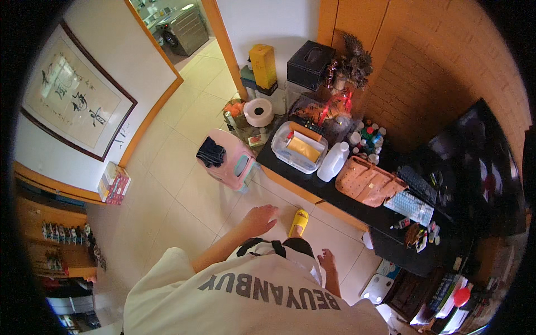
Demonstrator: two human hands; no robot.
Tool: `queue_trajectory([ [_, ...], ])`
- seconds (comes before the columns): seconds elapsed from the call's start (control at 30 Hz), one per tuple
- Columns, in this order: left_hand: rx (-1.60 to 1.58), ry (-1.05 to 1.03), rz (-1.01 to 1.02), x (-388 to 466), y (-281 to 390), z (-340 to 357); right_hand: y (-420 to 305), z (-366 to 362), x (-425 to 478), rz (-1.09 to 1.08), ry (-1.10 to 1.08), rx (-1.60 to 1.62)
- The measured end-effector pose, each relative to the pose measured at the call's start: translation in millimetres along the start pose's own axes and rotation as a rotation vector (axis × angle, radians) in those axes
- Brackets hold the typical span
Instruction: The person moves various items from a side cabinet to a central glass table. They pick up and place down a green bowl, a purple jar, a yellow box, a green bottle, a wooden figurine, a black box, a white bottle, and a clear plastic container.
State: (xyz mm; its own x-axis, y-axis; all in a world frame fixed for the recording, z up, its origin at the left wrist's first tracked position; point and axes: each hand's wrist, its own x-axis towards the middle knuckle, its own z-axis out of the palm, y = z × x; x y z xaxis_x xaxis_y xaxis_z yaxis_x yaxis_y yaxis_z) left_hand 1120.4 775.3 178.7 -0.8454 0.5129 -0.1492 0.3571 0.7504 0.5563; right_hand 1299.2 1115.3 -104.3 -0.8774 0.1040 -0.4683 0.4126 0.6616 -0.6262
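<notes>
My left hand (260, 219) hangs over the tiled floor, fingers slightly spread, holding nothing. Below and left of the yellow slipper on my foot (299, 222) is that hand; on the slipper's other side, my right hand (327, 259) hangs with parted fingers and nothing seen in it. Beyond my left hand stands a pink plastic stool (229, 176), with dark folded fabric (211, 152) on its top. A black counter (268, 161) runs to the right, bearing a clear plastic box (289, 158), a white plastic jug (333, 162) and a pink-orange handbag (360, 184).
Bottles (370, 140), a light blue keyboard (410, 207) and a large black screen (473, 163) crowd the counter. A white round appliance (258, 112) stands near the doorway. At lower right is a white scale (377, 289); boxes (115, 184) rest by the left wall.
</notes>
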Motion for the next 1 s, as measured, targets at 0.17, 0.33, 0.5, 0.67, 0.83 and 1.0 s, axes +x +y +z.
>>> queue_trajectory([
  [0.17, -0.064, 0.099, -0.143, 53.8, -15.3, -30.1, -53.1, -84.1, 86.3, -0.207, 0.072, -0.031],
  [0.33, -0.261, 0.298, -0.292, 70.3, -53.7, -44.3, -115.4, -150.9, 148.9, -0.387, 0.019, -0.014],
  [0.5, -0.491, 0.479, -0.483, 89.5, -109.4, -79.8, -269.4, -212.0, 169.7, -0.139, -0.235, 0.221],
  [0.67, -0.587, 0.605, -0.34, 163.0, -182.8, -143.2, -327.8, -205.9, 205.0, -0.281, -0.161, 0.057],
  [0.83, -0.487, 0.432, -0.213, 275.0, -310.4, -198.8, -390.7, -179.9, 223.4, -0.208, -0.195, 0.023],
  [1.0, -0.057, 0.416, -0.342, 427.9, -348.4, -297.2, -426.6, -129.1, 239.1, -0.214, -0.141, 0.044],
])
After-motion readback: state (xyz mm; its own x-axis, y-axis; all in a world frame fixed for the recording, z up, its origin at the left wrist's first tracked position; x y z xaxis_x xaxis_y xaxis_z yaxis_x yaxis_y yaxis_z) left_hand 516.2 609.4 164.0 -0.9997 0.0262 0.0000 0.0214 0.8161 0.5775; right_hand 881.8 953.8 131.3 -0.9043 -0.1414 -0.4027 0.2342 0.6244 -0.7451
